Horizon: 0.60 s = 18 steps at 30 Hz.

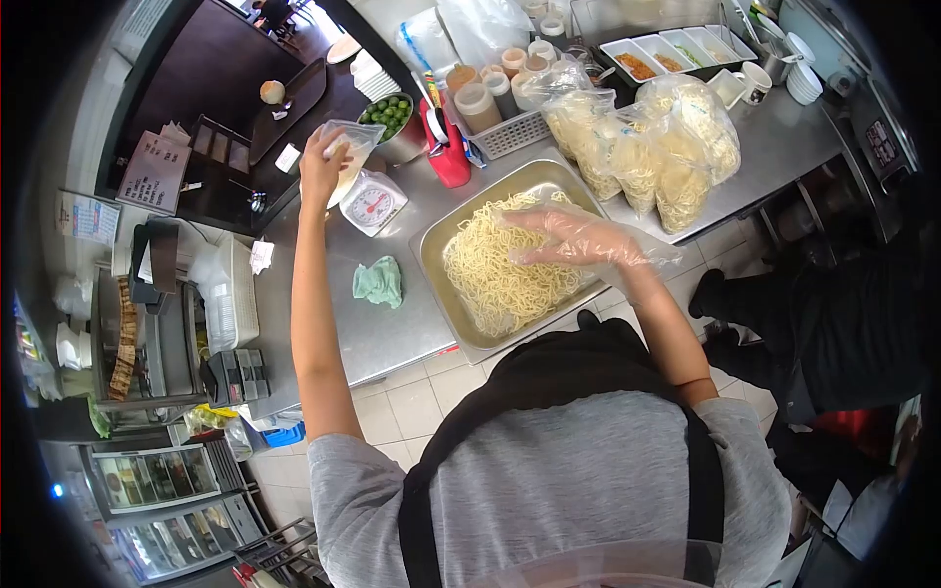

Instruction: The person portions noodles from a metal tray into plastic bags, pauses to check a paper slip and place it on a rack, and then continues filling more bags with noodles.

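Observation:
My left hand is bare and closed on the top of a clear plastic bag. Something pale sits in the bag, which hangs over a white dial kitchen scale. My right hand wears a clear plastic glove and hovers close over the noodles, its fingers apart and nothing in them. Pale yellow noodles lie heaped in a deep metal tray on the steel counter. A crumpled green cloth lies left of the tray.
Several bagged noodle portions stand right of the tray. Behind it are a red holder, a basket of sauce bottles and a bowl of green limes. A topping rack is at the back. Another person in dark clothes stands at right.

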Each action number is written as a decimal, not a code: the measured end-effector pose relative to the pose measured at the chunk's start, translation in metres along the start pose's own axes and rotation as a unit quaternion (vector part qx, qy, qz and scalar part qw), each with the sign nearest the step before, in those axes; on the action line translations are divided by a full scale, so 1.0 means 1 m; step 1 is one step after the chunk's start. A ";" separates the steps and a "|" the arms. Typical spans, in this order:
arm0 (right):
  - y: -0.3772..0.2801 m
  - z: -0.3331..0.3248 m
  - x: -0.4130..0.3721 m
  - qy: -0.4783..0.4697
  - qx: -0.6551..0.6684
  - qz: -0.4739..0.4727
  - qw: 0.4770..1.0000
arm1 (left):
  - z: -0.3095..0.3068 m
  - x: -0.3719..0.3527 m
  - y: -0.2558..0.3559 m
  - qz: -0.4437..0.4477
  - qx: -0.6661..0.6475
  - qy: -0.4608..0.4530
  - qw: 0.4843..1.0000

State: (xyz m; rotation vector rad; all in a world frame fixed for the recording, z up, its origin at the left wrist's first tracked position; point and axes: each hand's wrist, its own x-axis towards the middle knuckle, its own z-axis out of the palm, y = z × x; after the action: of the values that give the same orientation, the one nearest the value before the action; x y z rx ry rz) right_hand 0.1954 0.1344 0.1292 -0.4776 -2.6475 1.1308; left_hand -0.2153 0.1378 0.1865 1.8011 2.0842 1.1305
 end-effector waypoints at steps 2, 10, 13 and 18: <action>0.006 0.007 -0.001 0.007 0.003 -0.003 1.000 | 0.004 -0.011 0.015 -0.019 0.125 -0.023 0.992; 0.009 0.001 -0.004 0.010 0.006 0.022 1.000 | 0.011 -0.022 0.050 -0.037 0.287 -0.021 0.957; 0.012 0.002 -0.002 -0.006 0.006 0.011 1.000 | 0.018 -0.016 0.012 0.045 0.367 0.050 0.928; 0.017 0.012 -0.009 -0.001 0.019 0.012 1.000 | 0.009 -0.002 -0.048 -0.029 0.158 0.113 0.980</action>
State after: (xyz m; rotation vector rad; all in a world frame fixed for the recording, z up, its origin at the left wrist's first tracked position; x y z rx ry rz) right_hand 0.2034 0.1343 0.1085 -0.5028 -2.6235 1.1862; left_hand -0.2469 0.1402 0.1492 1.7971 2.5574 1.0828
